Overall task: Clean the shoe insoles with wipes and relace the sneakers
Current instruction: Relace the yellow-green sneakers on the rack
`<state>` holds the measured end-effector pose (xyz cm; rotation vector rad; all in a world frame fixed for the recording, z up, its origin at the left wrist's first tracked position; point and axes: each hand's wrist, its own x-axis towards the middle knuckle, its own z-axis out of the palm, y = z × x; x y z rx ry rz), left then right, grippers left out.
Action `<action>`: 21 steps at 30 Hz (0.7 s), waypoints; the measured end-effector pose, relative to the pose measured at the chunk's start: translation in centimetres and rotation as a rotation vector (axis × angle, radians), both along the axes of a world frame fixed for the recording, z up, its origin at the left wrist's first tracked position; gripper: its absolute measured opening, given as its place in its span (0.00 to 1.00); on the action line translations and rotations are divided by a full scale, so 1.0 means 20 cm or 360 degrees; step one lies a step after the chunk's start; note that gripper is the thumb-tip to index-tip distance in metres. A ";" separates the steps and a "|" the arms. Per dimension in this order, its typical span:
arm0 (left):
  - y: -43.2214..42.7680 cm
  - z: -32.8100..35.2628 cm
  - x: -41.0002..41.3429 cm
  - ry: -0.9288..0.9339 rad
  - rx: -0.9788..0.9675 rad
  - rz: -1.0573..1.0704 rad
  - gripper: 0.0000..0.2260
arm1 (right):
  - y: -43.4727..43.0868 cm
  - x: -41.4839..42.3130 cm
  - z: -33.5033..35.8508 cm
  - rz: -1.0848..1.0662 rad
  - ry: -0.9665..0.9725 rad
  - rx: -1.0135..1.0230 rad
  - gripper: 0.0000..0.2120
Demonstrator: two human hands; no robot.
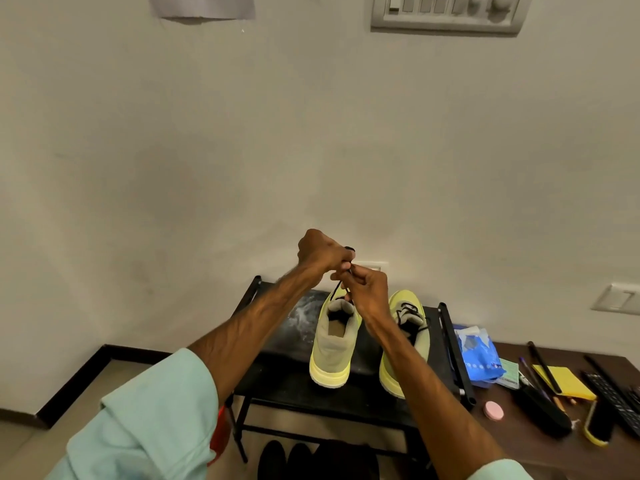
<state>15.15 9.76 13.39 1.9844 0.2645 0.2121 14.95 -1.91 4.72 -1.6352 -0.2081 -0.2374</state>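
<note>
Two yellow-green sneakers stand side by side on a black rack (277, 379), heels toward me. Above the left sneaker (332, 348) both hands meet on its black lace (336, 289). My left hand (320, 251) is raised in a fist and grips the lace, a loop of which shows by its fingers. My right hand (367, 289) pinches the lace just below it, over the shoe's tongue. The lace runs down from the hands into the shoe's top. The right sneaker (408, 327) has its black lace threaded and is partly hidden by my right forearm.
A blue wipes pack (479, 358) lies right of the rack on a brown table (519, 448), with a pink round item (494, 410), yellow pad (562, 381), pens, brushes and a remote (613, 393). Dark shoes (287, 459) sit under the rack. A wall stands close behind.
</note>
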 end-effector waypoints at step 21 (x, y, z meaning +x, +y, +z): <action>0.04 -0.52 -0.11 -0.0257 0.0235 -0.0140 0.10 | -0.06 -0.02 0.07 0.0301 -0.0050 -0.0421 0.07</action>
